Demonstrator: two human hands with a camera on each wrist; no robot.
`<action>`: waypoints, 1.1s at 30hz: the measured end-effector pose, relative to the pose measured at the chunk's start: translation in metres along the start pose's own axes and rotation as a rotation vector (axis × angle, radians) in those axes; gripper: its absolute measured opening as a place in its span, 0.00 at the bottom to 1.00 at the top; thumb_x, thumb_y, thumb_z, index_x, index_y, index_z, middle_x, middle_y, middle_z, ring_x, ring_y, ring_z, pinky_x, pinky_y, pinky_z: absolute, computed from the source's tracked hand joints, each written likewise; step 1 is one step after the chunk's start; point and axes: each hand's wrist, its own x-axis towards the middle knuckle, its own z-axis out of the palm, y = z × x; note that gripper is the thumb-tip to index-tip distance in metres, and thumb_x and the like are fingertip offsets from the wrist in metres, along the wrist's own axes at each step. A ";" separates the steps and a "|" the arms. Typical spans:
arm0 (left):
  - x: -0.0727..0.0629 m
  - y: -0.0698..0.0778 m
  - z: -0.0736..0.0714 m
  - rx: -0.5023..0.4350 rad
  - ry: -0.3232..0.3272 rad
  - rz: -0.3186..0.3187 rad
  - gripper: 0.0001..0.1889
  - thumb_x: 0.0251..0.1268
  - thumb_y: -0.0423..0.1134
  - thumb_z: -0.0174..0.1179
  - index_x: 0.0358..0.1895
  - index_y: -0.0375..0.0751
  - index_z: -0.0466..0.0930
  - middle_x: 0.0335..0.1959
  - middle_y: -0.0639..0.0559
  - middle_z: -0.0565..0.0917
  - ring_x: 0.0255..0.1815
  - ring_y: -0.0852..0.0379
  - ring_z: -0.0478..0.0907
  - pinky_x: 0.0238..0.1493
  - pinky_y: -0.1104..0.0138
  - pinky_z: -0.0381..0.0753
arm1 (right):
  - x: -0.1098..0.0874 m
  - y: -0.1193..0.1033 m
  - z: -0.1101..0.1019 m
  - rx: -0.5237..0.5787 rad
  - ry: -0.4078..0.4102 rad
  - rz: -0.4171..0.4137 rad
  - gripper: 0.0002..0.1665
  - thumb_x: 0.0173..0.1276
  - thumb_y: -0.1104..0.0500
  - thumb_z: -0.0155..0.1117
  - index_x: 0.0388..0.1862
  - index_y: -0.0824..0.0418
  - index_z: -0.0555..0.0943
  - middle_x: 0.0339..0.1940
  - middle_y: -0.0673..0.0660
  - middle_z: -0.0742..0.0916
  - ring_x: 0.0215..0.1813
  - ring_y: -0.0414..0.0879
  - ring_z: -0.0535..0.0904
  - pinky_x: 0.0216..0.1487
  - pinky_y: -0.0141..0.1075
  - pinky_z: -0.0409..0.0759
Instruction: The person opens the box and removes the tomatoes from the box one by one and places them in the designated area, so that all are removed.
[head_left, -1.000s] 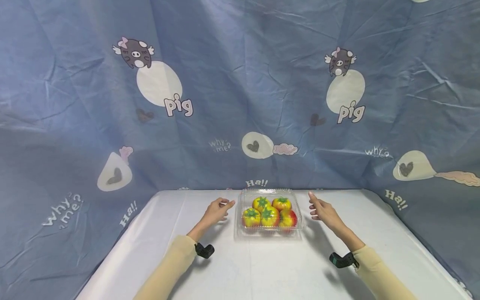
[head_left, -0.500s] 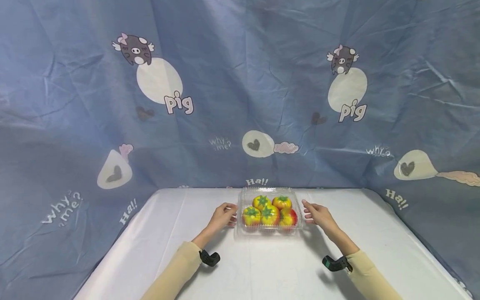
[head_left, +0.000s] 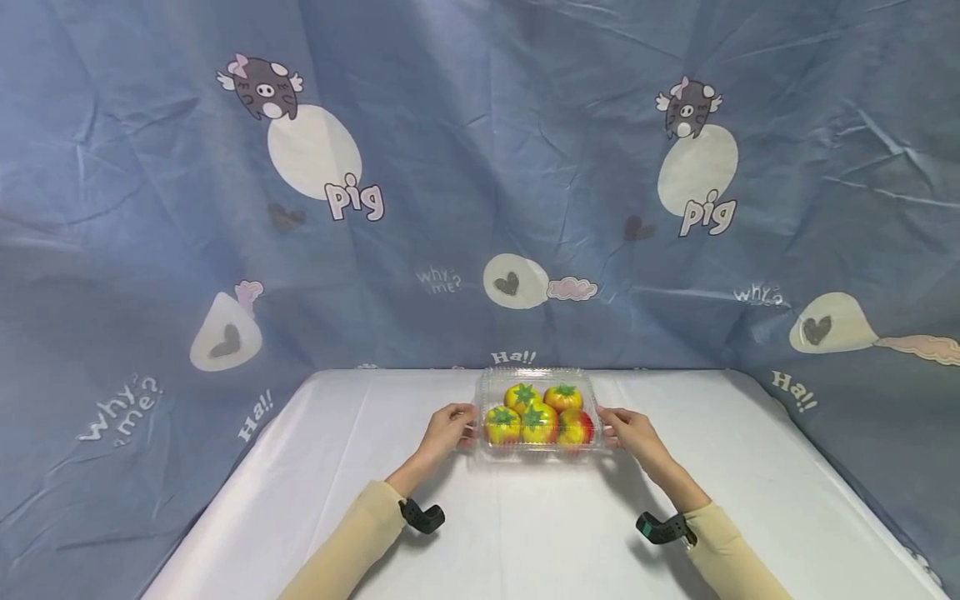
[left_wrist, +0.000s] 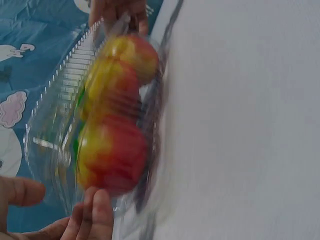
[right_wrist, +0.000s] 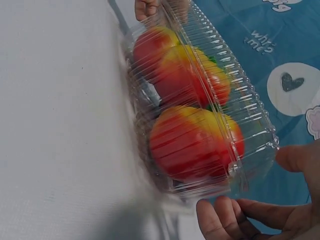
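Smack between the left hand [head_left: 447,432] and the right hand [head_left: 628,433], a clear plastic box [head_left: 537,377] of red-and-yellow fruits [head_left: 539,423] was at the far end of the white tabletop [head_left: 525,533]; couldn't tell if its base was touching down or just clear of it. Long axis looked to run side to side, so each hand had one short end: box to the right of the left hand, to the left of the right one. Neither was really nearer, they were pretty much mirrored. Both hands were spread moderately wide, thumbs well apart from fingers, thumbs up around lid height and fingers lower by the ends. Fingertips looked right at the plastic on both sides, though honestly I couldn't tell how firm the contact was.
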 end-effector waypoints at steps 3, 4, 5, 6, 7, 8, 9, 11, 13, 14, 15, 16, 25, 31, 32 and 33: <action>-0.004 0.002 0.003 -0.025 0.031 -0.009 0.22 0.71 0.40 0.52 0.59 0.26 0.73 0.46 0.36 0.81 0.37 0.53 0.83 0.40 0.61 0.86 | -0.001 0.000 0.001 -0.004 -0.004 0.003 0.38 0.71 0.40 0.55 0.61 0.73 0.73 0.50 0.67 0.84 0.44 0.45 0.81 0.43 0.37 0.84; -0.005 0.003 0.004 -0.030 0.043 -0.013 0.22 0.70 0.40 0.52 0.60 0.25 0.73 0.47 0.36 0.82 0.38 0.53 0.84 0.40 0.62 0.86 | -0.001 0.000 0.002 -0.006 -0.005 0.004 0.38 0.71 0.40 0.55 0.61 0.73 0.74 0.49 0.67 0.84 0.43 0.45 0.81 0.43 0.37 0.84; -0.007 0.003 0.004 -0.029 0.053 -0.015 0.23 0.70 0.40 0.52 0.60 0.24 0.73 0.47 0.35 0.82 0.38 0.52 0.84 0.40 0.63 0.86 | -0.001 0.000 0.002 -0.008 -0.004 0.005 0.38 0.71 0.41 0.55 0.61 0.73 0.74 0.50 0.67 0.84 0.43 0.45 0.81 0.43 0.37 0.84; -0.008 0.004 0.006 -0.024 0.064 -0.018 0.23 0.70 0.40 0.51 0.59 0.24 0.73 0.47 0.35 0.82 0.39 0.52 0.84 0.40 0.64 0.86 | -0.001 0.000 0.002 -0.010 -0.004 0.005 0.37 0.71 0.41 0.55 0.61 0.73 0.74 0.50 0.67 0.84 0.43 0.45 0.81 0.43 0.37 0.84; -0.009 0.004 0.006 -0.016 0.074 -0.019 0.23 0.70 0.40 0.51 0.59 0.24 0.74 0.47 0.35 0.82 0.39 0.52 0.84 0.39 0.64 0.86 | -0.002 0.000 0.002 -0.011 -0.006 0.005 0.37 0.71 0.41 0.55 0.61 0.72 0.74 0.50 0.67 0.83 0.43 0.45 0.81 0.43 0.37 0.84; -0.010 0.005 0.008 -0.011 0.083 -0.027 0.23 0.70 0.40 0.51 0.58 0.24 0.75 0.47 0.36 0.83 0.39 0.52 0.84 0.40 0.64 0.85 | -0.002 0.000 0.002 -0.012 -0.006 0.006 0.37 0.71 0.41 0.55 0.61 0.72 0.74 0.50 0.66 0.83 0.43 0.45 0.81 0.43 0.37 0.84; -0.012 0.006 0.009 0.000 0.087 -0.026 0.22 0.70 0.40 0.51 0.58 0.24 0.75 0.46 0.36 0.83 0.39 0.52 0.84 0.40 0.63 0.86 | -0.002 -0.001 0.002 -0.012 -0.004 0.009 0.36 0.71 0.41 0.56 0.61 0.72 0.75 0.50 0.66 0.84 0.43 0.45 0.81 0.43 0.37 0.84; -0.015 0.008 0.010 0.032 0.089 -0.022 0.23 0.71 0.41 0.50 0.58 0.24 0.75 0.45 0.36 0.83 0.39 0.52 0.83 0.41 0.60 0.85 | -0.003 -0.001 0.002 -0.023 -0.001 0.006 0.36 0.71 0.41 0.56 0.60 0.72 0.75 0.49 0.66 0.84 0.42 0.45 0.81 0.43 0.37 0.84; -0.018 0.011 0.012 0.048 0.087 -0.026 0.23 0.71 0.41 0.49 0.58 0.24 0.75 0.44 0.36 0.84 0.39 0.51 0.83 0.43 0.57 0.84 | -0.004 -0.002 0.001 -0.037 0.007 0.002 0.36 0.70 0.40 0.57 0.59 0.71 0.76 0.48 0.66 0.84 0.41 0.45 0.81 0.43 0.39 0.84; -0.019 0.012 0.013 0.057 0.085 -0.028 0.23 0.71 0.41 0.49 0.59 0.25 0.74 0.43 0.37 0.84 0.38 0.52 0.83 0.44 0.55 0.84 | -0.004 -0.002 0.001 -0.048 0.014 -0.004 0.37 0.70 0.40 0.57 0.59 0.71 0.76 0.48 0.66 0.85 0.40 0.45 0.82 0.43 0.39 0.84; -0.021 0.013 0.014 0.066 0.084 -0.025 0.23 0.71 0.41 0.49 0.60 0.25 0.74 0.43 0.37 0.84 0.38 0.52 0.83 0.45 0.54 0.84 | -0.004 -0.003 0.000 -0.060 0.023 -0.009 0.37 0.70 0.39 0.57 0.59 0.71 0.77 0.48 0.67 0.85 0.40 0.45 0.82 0.42 0.40 0.84; -0.021 0.015 0.014 0.075 0.082 -0.025 0.24 0.72 0.41 0.48 0.60 0.25 0.73 0.42 0.37 0.84 0.37 0.52 0.82 0.45 0.54 0.83 | -0.005 -0.003 0.000 -0.071 0.027 -0.015 0.37 0.70 0.39 0.57 0.59 0.71 0.77 0.48 0.67 0.85 0.39 0.45 0.82 0.42 0.40 0.83; -0.023 0.020 0.017 0.128 0.098 -0.014 0.27 0.68 0.49 0.55 0.60 0.28 0.74 0.56 0.37 0.78 0.45 0.49 0.81 0.45 0.57 0.83 | -0.010 -0.007 -0.003 -0.076 0.036 -0.029 0.36 0.69 0.40 0.58 0.58 0.71 0.78 0.51 0.69 0.84 0.40 0.48 0.85 0.45 0.42 0.84; -0.024 0.020 0.019 0.147 0.123 -0.023 0.29 0.63 0.50 0.61 0.59 0.30 0.75 0.50 0.39 0.79 0.45 0.47 0.79 0.39 0.64 0.81 | -0.013 -0.009 -0.004 -0.061 0.043 -0.035 0.34 0.69 0.43 0.59 0.56 0.71 0.78 0.52 0.69 0.83 0.44 0.51 0.84 0.46 0.44 0.84; -0.024 0.021 0.019 0.151 0.124 -0.028 0.29 0.63 0.50 0.61 0.59 0.30 0.75 0.50 0.39 0.79 0.46 0.47 0.79 0.39 0.64 0.81 | -0.013 -0.010 -0.004 -0.058 0.042 -0.033 0.33 0.69 0.43 0.60 0.56 0.71 0.78 0.52 0.69 0.83 0.44 0.50 0.84 0.46 0.45 0.84; -0.024 0.021 0.019 0.154 0.125 -0.031 0.29 0.63 0.51 0.61 0.59 0.30 0.75 0.50 0.39 0.79 0.47 0.46 0.79 0.41 0.63 0.81 | -0.013 -0.010 -0.004 -0.054 0.043 -0.030 0.33 0.69 0.43 0.60 0.56 0.72 0.78 0.52 0.69 0.83 0.43 0.50 0.84 0.46 0.45 0.84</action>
